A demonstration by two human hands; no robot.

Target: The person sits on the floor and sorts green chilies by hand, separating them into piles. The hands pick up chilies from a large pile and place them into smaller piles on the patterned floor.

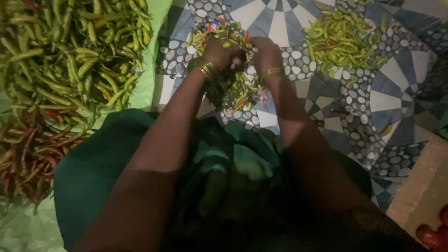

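Observation:
My left hand (220,52) and my right hand (264,52) are both closed in a small heap of green chillies (235,86) on the patterned floor in front of me. Each hand grips a bunch of chillies from that heap, and the fingers are hidden among them. Gold bangles circle both wrists. A few red and orange chillies and stems lie mixed in the heap. A colourful wrapper (215,23) lies at the heap's far edge.
A large pile of green chillies (70,51) lies on a light green sheet (148,79) at left, with red chillies (28,154) below it. A smaller pile of pale green chillies (343,39) lies at the upper right. A wooden board (422,191) sits at the lower right.

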